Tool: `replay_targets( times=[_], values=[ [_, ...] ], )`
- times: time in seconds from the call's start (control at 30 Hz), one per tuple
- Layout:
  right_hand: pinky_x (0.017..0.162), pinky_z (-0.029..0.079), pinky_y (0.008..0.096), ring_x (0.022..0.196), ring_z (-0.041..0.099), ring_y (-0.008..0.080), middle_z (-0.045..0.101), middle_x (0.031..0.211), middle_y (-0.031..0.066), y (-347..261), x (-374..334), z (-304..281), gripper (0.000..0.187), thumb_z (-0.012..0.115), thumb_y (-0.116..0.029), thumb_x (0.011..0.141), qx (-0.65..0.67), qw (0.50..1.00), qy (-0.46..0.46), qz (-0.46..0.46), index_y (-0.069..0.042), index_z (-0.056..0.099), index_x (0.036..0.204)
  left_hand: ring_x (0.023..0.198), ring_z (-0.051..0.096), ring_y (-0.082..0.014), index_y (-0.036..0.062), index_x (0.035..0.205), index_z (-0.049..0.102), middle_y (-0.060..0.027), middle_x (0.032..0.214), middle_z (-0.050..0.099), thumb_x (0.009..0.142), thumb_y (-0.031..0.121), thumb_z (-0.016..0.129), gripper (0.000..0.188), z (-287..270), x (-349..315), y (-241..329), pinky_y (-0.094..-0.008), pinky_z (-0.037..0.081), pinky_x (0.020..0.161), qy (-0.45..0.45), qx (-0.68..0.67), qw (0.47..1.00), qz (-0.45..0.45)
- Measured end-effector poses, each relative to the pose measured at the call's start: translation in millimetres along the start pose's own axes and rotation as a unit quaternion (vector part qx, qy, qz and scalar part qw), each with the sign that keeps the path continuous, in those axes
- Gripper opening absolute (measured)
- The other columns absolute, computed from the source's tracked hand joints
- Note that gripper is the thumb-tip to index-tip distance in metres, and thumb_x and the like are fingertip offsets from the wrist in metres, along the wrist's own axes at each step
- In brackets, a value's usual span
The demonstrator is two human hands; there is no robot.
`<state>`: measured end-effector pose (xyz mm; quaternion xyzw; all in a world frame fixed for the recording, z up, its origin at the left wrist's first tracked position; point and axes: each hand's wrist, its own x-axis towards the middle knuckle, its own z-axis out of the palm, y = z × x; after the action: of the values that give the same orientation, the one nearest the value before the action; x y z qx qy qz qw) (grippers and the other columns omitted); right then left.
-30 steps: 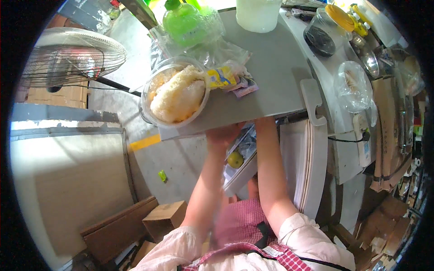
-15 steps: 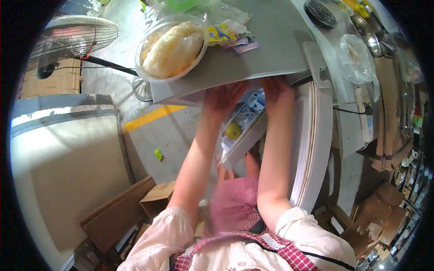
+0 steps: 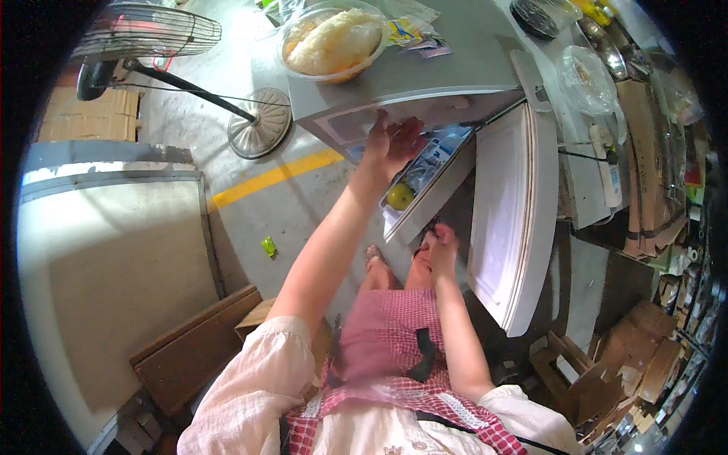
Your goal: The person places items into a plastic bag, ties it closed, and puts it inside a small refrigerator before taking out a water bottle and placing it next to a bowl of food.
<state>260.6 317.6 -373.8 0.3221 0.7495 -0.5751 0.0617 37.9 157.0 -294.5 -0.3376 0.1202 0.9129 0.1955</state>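
A small grey fridge (image 3: 478, 57) has its white-lined upper door (image 3: 506, 220) swung out to the right. Beneath it, a lower door (image 3: 434, 199) also stands ajar, with a yellow-green round fruit (image 3: 400, 197) and clear-and-blue packs (image 3: 440, 152) on its shelf. At the fridge's front opening, my left hand (image 3: 393, 142) is raised with fingers apart and nothing in it. My right hand (image 3: 442, 244) hangs lower, beside the lower door and above my right foot. Its fingers are curled inward, and their contents, if any, are hidden.
On the fridge top sits a clear round tub (image 3: 332, 45) of pale food, beside small colourful packets (image 3: 421, 38). A floor fan (image 3: 254, 121) stands at the left. Cartons (image 3: 197, 341) and a white panel (image 3: 114, 280) lie left; a cluttered bench (image 3: 588, 136) is at right.
My right hand has drawn back from the fridge and dropped toward my legs. My left hand has come further out into view. The upper door has shifted, uncovering more of its inner face.
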Motion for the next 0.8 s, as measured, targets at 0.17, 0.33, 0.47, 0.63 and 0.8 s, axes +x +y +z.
replay_targets(
  times=[0.17, 0.33, 0.47, 0.63, 0.8],
  values=[
    [0.087, 0.046, 0.0304, 0.096, 0.059, 0.0179, 0.065, 0.104, 0.0059, 18.8, -14.0, 22.2, 0.031, 0.065, -0.005, 0.082, 0.185, 0.979, -0.059, 0.059, -0.001, 0.062, 0.113, 0.12, 0.056, -0.0312, -0.0021, 0.122, 0.049, -0.0171, 0.128, 0.058, 0.1, 0.047, 0.046, 0.054, 3.2, -1.9, -2.8, -0.0497, 0.04, 0.105, -0.031, -0.008, 0.999, -0.007],
    [0.088, 0.045, 0.0321, 0.098, 0.058, 0.0186, 0.063, 0.109, 0.0077, -25.6, -35.4, 53.1, 0.045, 0.066, -0.016, 0.082, 0.191, 0.972, -0.14, -0.002, 0.001, 0.055, 0.123, 0.123, 0.056, -0.0295, -0.0019, 0.109, 0.059, -0.0173, 0.125, 0.061, 0.094, 0.014, 0.05, 0.024, -31.0, -0.2, 23.7, -0.0446, 0.043, 0.104, -0.108, 0.123, 0.986, 0.012],
    [0.08, 0.048, 0.0273, 0.09, 0.061, 0.0133, 0.067, 0.098, 0.0051, -20.9, -12.7, 64.8, 0.024, 0.065, -0.011, 0.086, 0.004, 0.99, -0.135, -0.05, 0.001, 0.064, 0.106, 0.109, 0.064, -0.0269, 0.0009, 0.108, 0.061, -0.0155, 0.117, 0.065, 0.088, 0.002, 0.048, 0.024, -31.4, 10.9, 7.9, -0.0368, 0.052, 0.09, -0.164, 0.162, 0.971, 0.064],
    [0.079, 0.049, 0.0267, 0.087, 0.062, 0.0141, 0.068, 0.094, 0.005, -101.3, 29.2, 60.2, 0.019, 0.06, -0.008, 0.09, 0.231, 0.967, -0.055, -0.087, -0.001, 0.066, 0.106, 0.083, 0.065, -0.0199, 0.0014, 0.129, 0.055, -0.0094, 0.099, 0.067, 0.088, 0.001, 0.056, 0.041, -15.7, -7.1, -10.5, -0.0275, 0.053, 0.071, -0.084, 0.347, 0.923, 0.141],
    [0.091, 0.048, 0.0351, 0.103, 0.061, 0.0237, 0.065, 0.117, 0.0119, -166.0, 83.6, 84.6, 0.031, 0.06, -0.009, 0.09, 0.047, 0.901, 0.015, -0.43, -0.002, 0.064, 0.119, 0.079, 0.064, -0.0341, -0.0007, 0.126, 0.058, -0.0193, 0.095, 0.066, 0.083, 0.012, 0.062, 0.044, -52.6, -4.8, -9.1, -0.0442, 0.052, 0.07, 0.03, 0.774, 0.319, 0.546]
  ],
)
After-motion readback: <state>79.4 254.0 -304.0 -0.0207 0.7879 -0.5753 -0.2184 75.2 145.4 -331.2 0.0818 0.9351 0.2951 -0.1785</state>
